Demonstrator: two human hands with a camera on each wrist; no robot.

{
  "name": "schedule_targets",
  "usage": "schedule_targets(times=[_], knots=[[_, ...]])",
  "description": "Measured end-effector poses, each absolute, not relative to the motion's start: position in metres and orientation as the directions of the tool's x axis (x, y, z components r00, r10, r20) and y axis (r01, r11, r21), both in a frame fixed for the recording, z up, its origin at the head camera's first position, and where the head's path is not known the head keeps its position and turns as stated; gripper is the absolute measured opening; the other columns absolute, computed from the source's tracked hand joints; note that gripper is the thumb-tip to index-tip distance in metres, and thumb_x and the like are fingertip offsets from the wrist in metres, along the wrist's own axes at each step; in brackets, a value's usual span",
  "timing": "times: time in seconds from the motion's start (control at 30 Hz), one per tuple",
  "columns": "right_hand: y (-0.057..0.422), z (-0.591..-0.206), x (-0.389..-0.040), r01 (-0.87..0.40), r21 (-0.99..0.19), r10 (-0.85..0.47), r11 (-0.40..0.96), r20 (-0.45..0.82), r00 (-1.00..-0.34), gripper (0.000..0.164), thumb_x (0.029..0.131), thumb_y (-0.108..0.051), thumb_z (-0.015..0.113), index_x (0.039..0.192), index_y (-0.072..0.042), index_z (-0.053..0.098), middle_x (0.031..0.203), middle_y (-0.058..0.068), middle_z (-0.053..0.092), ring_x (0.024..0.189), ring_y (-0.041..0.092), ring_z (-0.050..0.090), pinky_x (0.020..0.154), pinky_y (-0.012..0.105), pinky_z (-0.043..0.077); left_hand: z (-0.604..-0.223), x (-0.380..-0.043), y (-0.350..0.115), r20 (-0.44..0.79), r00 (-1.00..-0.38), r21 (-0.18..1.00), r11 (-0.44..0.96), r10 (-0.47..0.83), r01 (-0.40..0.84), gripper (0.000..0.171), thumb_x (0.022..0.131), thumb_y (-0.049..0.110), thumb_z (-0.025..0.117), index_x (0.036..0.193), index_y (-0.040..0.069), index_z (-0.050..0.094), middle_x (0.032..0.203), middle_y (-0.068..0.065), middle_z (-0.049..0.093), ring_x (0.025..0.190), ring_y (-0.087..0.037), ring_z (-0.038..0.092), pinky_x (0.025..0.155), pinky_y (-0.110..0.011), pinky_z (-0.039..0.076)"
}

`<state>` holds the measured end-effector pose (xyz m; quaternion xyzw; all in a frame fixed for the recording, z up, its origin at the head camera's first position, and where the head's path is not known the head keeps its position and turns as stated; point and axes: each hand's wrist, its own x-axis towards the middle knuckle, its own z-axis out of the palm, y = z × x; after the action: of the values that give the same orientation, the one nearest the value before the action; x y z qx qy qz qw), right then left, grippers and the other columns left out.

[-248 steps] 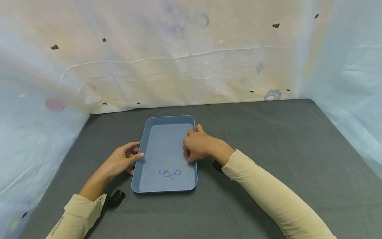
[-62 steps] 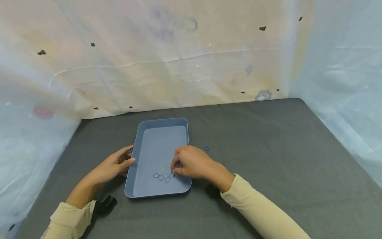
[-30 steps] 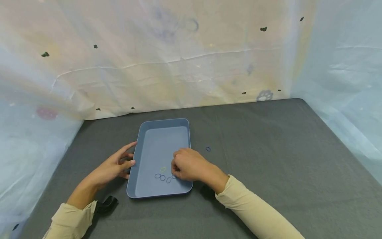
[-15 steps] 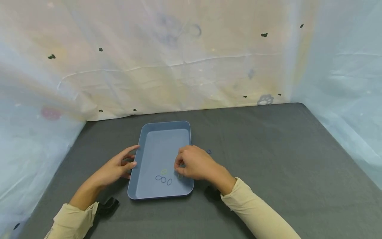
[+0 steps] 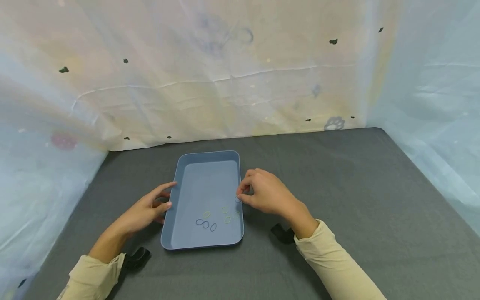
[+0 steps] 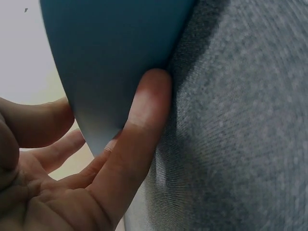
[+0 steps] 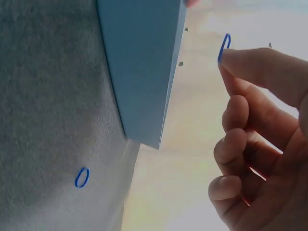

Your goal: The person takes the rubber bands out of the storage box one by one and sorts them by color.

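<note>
My right hand (image 5: pixel 268 191) is over the right rim of a blue-grey tray (image 5: pixel 206 179). Between thumb and index finger it pinches a thin blue rubber band (image 7: pixel 224 45), raised off the tray floor. My left hand (image 5: pixel 148 210) rests against the tray's left side; in the left wrist view its fingertips touch the outer wall (image 6: pixel 110 62). Inside the tray lie dark blue bands (image 5: pixel 206 224) and several yellow-green bands (image 5: pixel 227 219) near the lower right. Another blue band (image 7: pixel 82 177) lies on the table outside the tray, hidden behind my right hand in the head view.
A dark grey cloth (image 5: pixel 337 187) covers the table under the tray. Pale patterned curtains (image 5: pixel 225 104) hang behind and at both sides. Black wrist straps (image 5: pixel 138 258) show below the sleeves.
Earlier, one blue band went from the right hand to the table right of the tray. Since then, the right hand has picked another from the tray and moved up and right. The left hand stays put.
</note>
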<state>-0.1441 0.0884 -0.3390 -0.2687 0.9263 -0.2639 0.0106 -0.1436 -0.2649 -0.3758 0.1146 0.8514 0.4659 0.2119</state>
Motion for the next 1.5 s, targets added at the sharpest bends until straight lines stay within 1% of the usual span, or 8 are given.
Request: schedule_targets(times=[0.17, 0.37, 0.6, 0.83, 0.93, 1.1, 1.33, 1.5], knots=[[0.093, -0.338, -0.148, -0.486, -0.494, -0.498, 0.721, 0.117, -0.859, 0.005, 0.090, -0.023, 0.075, 0.086, -0.025, 0.077, 0.089, -0.009, 0.063, 0.079, 0.009, 0.052, 0.070, 0.026, 0.045, -0.376, -0.142, -0.265, -0.258, -0.889, 0.844, 0.536, 0.378, -0.017, 0.064, 0.105, 0.015, 0.052, 0.160, 0.016, 0.018, 0.149, -0.033, 0.029, 0.117, -0.038, 0.058, 0.074, -0.038, 0.059], [0.105, -0.336, -0.154, -0.465, -0.505, -0.473, 0.727, 0.122, -0.872, 0.004, 0.090, -0.022, 0.075, 0.088, -0.023, 0.078, 0.090, -0.008, 0.064, 0.077, 0.010, 0.054, 0.071, 0.028, 0.045, -0.377, -0.142, -0.265, -0.252, -0.891, 0.846, 0.534, 0.377, -0.013, 0.066, 0.105, 0.015, 0.052, 0.160, 0.017, 0.016, 0.149, -0.033, 0.030, 0.119, -0.041, 0.057, 0.074, -0.039, 0.059], [0.126, -0.339, -0.163, -0.404, -0.497, -0.408, 0.768, 0.106, -0.907, 0.004, 0.090, -0.022, 0.074, 0.089, -0.022, 0.079, 0.089, -0.007, 0.063, 0.079, 0.012, 0.056, 0.072, 0.029, 0.045, -0.377, -0.142, -0.265, -0.272, -0.896, 0.833, 0.552, 0.351, -0.037, 0.064, 0.105, 0.017, 0.052, 0.159, 0.019, 0.019, 0.150, -0.032, 0.029, 0.119, -0.040, 0.056, 0.076, -0.040, 0.058], [0.143, -0.353, -0.174, -0.348, -0.518, -0.371, 0.782, 0.063, -0.927, 0.006, 0.090, -0.022, 0.074, 0.090, -0.019, 0.079, 0.090, -0.004, 0.064, 0.072, 0.012, 0.054, 0.068, 0.029, 0.044, -0.378, -0.142, -0.265, -0.279, -0.896, 0.836, 0.546, 0.347, -0.049, 0.064, 0.104, 0.019, 0.053, 0.159, 0.020, 0.020, 0.150, -0.031, 0.029, 0.116, -0.037, 0.057, 0.074, -0.039, 0.058], [0.151, -0.361, -0.179, -0.338, -0.509, -0.366, 0.791, 0.048, -0.929, 0.006, 0.090, -0.022, 0.074, 0.090, -0.018, 0.079, 0.091, -0.002, 0.066, 0.072, 0.011, 0.054, 0.067, 0.029, 0.044, -0.380, -0.142, -0.265, -0.280, -0.893, 0.838, 0.544, 0.352, -0.049, 0.064, 0.104, 0.020, 0.053, 0.159, 0.019, 0.020, 0.151, -0.032, 0.028, 0.117, -0.038, 0.057, 0.074, -0.039, 0.058], [0.160, -0.369, -0.186, -0.307, -0.533, -0.351, 0.788, 0.020, -0.936, 0.007, 0.091, -0.022, 0.073, 0.091, -0.018, 0.078, 0.093, 0.000, 0.068, 0.072, 0.012, 0.055, 0.066, 0.029, 0.045, -0.380, -0.143, -0.265, -0.270, -0.895, 0.838, 0.544, 0.355, -0.037, 0.063, 0.105, 0.020, 0.053, 0.159, 0.019, 0.022, 0.151, -0.033, 0.027, 0.121, -0.041, 0.055, 0.073, -0.039, 0.059], [0.167, -0.377, -0.190, -0.255, -0.530, -0.324, 0.808, -0.040, -0.945, 0.009, 0.092, -0.021, 0.071, 0.091, -0.017, 0.079, 0.096, 0.003, 0.068, 0.071, 0.012, 0.055, 0.064, 0.028, 0.044, -0.383, -0.142, -0.265, -0.258, -0.892, 0.846, 0.532, 0.372, -0.022, 0.062, 0.105, 0.019, 0.052, 0.158, 0.016, 0.023, 0.150, -0.033, 0.030, 0.119, -0.039, 0.056, 0.072, -0.038, 0.059], [0.168, -0.381, -0.193, -0.239, -0.535, -0.326, 0.810, -0.073, -0.942, 0.009, 0.092, -0.020, 0.070, 0.090, -0.017, 0.079, 0.095, 0.003, 0.070, 0.071, 0.012, 0.055, 0.063, 0.028, 0.044, -0.385, -0.141, -0.265, -0.246, -0.893, 0.849, 0.528, 0.376, -0.012, 0.061, 0.105, 0.018, 0.052, 0.158, 0.015, 0.023, 0.149, -0.034, 0.029, 0.119, -0.041, 0.056, 0.073, -0.038, 0.059]])
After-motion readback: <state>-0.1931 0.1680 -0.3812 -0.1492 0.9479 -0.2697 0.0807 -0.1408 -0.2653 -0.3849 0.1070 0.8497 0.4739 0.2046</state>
